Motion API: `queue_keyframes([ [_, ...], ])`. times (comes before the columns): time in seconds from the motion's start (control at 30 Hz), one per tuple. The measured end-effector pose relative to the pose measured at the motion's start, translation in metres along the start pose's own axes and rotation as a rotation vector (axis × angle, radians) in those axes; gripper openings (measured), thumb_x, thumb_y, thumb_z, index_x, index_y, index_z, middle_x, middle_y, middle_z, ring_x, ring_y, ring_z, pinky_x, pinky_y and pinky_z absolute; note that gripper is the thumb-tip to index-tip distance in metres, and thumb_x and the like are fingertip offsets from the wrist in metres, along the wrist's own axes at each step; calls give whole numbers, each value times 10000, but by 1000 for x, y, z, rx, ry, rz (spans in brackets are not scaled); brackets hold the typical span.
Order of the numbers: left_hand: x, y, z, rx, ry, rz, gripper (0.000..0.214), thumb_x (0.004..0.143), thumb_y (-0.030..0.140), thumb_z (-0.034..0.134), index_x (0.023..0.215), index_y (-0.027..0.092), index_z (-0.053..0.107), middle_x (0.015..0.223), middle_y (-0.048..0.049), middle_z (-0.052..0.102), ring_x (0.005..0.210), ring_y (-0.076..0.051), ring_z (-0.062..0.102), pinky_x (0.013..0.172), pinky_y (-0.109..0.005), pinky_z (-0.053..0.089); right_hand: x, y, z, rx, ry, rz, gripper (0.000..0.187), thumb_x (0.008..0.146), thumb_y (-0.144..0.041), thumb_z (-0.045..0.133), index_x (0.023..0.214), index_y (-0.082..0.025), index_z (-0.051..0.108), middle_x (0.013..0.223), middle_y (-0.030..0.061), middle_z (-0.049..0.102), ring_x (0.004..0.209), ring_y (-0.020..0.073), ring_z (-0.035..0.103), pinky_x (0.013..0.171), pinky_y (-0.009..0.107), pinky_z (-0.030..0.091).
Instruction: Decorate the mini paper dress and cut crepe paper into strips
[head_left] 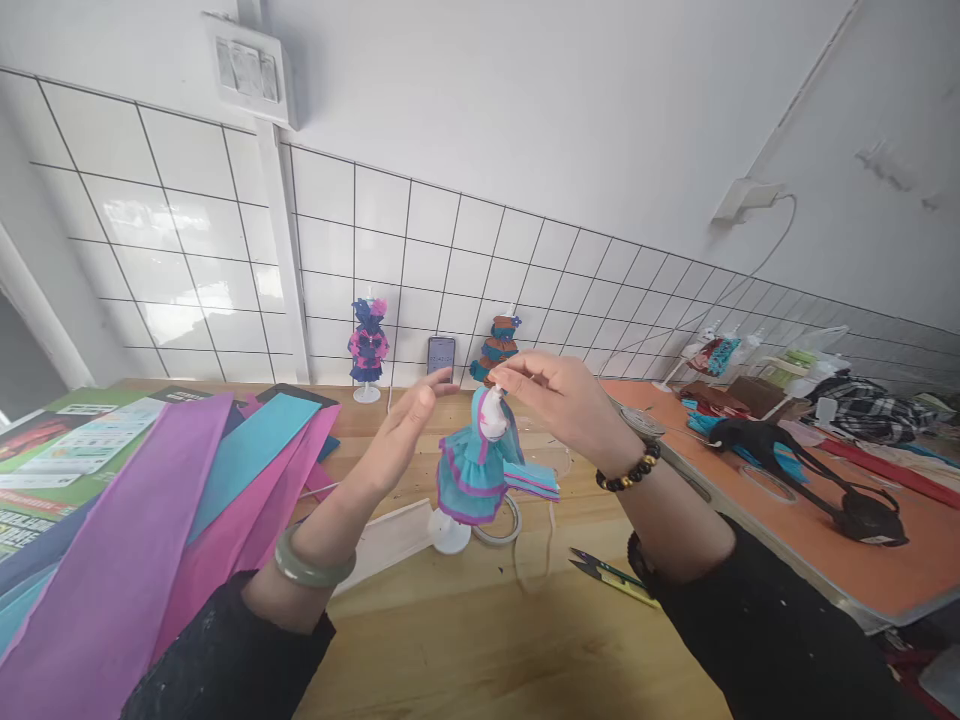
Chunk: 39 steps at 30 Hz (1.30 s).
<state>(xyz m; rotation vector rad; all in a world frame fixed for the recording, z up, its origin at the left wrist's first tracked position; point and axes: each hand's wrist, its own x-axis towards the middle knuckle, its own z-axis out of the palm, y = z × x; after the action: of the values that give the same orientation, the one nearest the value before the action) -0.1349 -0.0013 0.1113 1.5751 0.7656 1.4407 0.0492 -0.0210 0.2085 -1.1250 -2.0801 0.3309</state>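
Observation:
In the middle of the table stands a small white mannequin (pixel 493 414) in a turquoise dress (pixel 471 480) with purple trim, on a round white base (pixel 450 532). It leans slightly to the right. My right hand (pixel 559 400) is closed at the mannequin's top, thumb and fingers pinching its neck end. My left hand (pixel 401 430) is open to the left of the dress, fingers stretched out and apart from it. Behind the mannequin, folded turquoise and purple cloth (pixel 532 478) and a roll of tape (pixel 499 525) lie on the wood.
Thread snips (pixel 611 578) lie at right. Purple, turquoise and pink fabric strips (pixel 247 450) cover the left side. Against the tiled wall stand a phone (pixel 441 358) and two more dressed mannequins, blue-pink (pixel 368 345) and brown-teal (pixel 499 345). An orange table (pixel 825 540) adjoins at right.

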Motion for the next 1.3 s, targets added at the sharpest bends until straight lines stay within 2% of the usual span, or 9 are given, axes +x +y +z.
queue_keyframes([
  [0.1, 6, 0, -8, -29, 260, 30, 536, 872, 564, 244, 1185, 232, 526, 1160, -83, 594, 1181, -241, 457, 992, -426, 319, 14, 0, -4, 28, 42, 31, 314, 833, -420, 499, 767, -159, 661, 690, 27, 645, 652, 134, 565, 550, 226, 400],
  [0.17, 8, -1, -12, -53, 385, 37, 534, 867, 564, 260, 1145, 213, 552, 1122, -90, 611, 1161, -242, 477, 968, -418, 343, 25, 2, -5, 70, 94, 50, 308, 819, -424, 522, 759, -155, 660, 699, 43, 655, 669, 146, 579, 562, 230, 419],
  [0.3, 11, -4, -17, -36, 486, -8, 505, 851, 561, 322, 1095, 202, 581, 1052, -93, 638, 1122, -247, 507, 926, -411, 377, 49, 10, 2, 145, 149, 74, 313, 786, -448, 558, 719, -156, 647, 677, 47, 652, 633, 146, 580, 547, 235, 437],
  [0.53, 11, -5, -17, 49, 464, -73, 454, 850, 530, 358, 1073, 207, 587, 1049, -75, 637, 1084, -221, 527, 905, -361, 399, 80, 33, 32, 231, 121, 152, 347, 723, -510, 597, 659, -170, 612, 561, 4, 567, 437, 97, 465, 404, 230, 394],
  [0.73, 13, -7, -16, 140, 395, -164, 386, 816, 483, 471, 1059, 203, 578, 1077, -58, 617, 1036, -202, 545, 873, -316, 417, 92, 44, 51, 157, 120, 131, 378, 725, -528, 580, 615, -167, 574, 530, -11, 512, 425, 82, 405, 387, 222, 331],
  [0.87, 12, -16, -13, 325, 361, -88, 403, 750, 449, 583, 1077, 215, 543, 1133, -55, 583, 1054, -209, 527, 885, -335, 405, 95, 47, 61, 158, 107, 89, 387, 718, -533, 586, 609, -162, 566, 516, -31, 458, 445, 76, 381, 401, 217, 319],
  [1.03, 11, -22, -7, 603, 318, 39, 321, 720, 358, 635, 1006, 241, 547, 1064, -25, 595, 1057, -216, 503, 898, -373, 380, 95, 52, 64, 198, 93, 70, 394, 733, -550, 559, 638, -168, 568, 534, -39, 448, 434, 72, 366, 417, 227, 340],
  [1.17, 18, -29, -3, 658, 344, 60, 205, 730, 330, 627, 899, 230, 568, 1008, -23, 604, 1035, -215, 505, 882, -373, 376, 94, 56, 65, 217, 112, 60, 378, 740, -539, 559, 652, -172, 560, 559, -33, 462, 449, 76, 382, 425, 222, 346],
  [1.3, 27, -40, -2, 594, 344, -14, 140, 747, 340, 599, 816, 220, 579, 976, -34, 609, 1001, -214, 524, 853, -373, 391, 92, 60, 67, 237, 120, 41, 376, 765, -536, 529, 685, -172, 575, 568, -26, 479, 453, 81, 388, 420, 218, 339],
])
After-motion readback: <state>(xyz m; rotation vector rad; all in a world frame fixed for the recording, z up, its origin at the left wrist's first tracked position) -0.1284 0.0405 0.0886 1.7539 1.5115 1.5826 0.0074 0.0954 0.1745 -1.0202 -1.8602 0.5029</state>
